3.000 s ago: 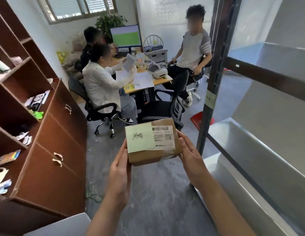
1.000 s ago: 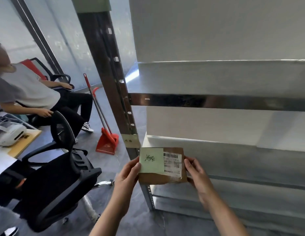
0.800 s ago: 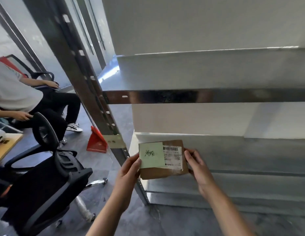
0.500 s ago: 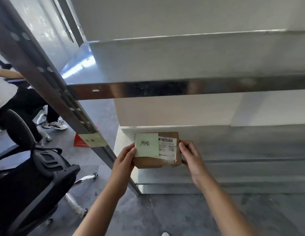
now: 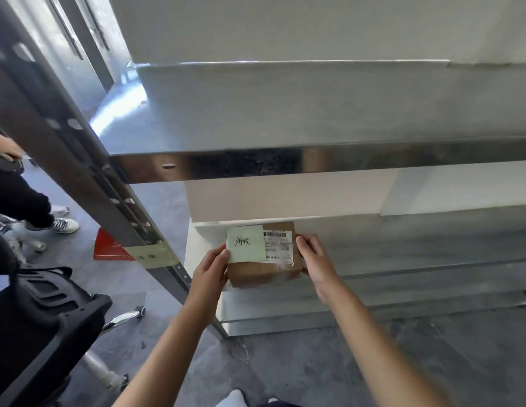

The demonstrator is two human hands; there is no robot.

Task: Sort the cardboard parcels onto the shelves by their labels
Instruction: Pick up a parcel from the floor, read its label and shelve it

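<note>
A small brown cardboard parcel [image 5: 263, 271] carries a green handwritten note and a white barcode label on its top. My left hand [image 5: 210, 267] grips its left side and my right hand [image 5: 314, 264] grips its right side. The parcel is over the left end of the low metal shelf [image 5: 402, 254]; whether it rests on the shelf I cannot tell. A strip of tape with writing [image 5: 151, 255] is stuck on the shelf's upright post, level with this shelf.
A higher metal shelf [image 5: 285, 163] juts out just above the parcel. The slanted steel upright [image 5: 65, 136] stands left of my hands. A black office chair [image 5: 41, 321] is at lower left, a red dustpan [image 5: 109, 245] behind the post, and a seated person's legs [image 5: 18, 201] at far left.
I have turned from the office towards the metal rack and come closer. Both hands have carried the parcel forward and down to the left end of the low shelf.
</note>
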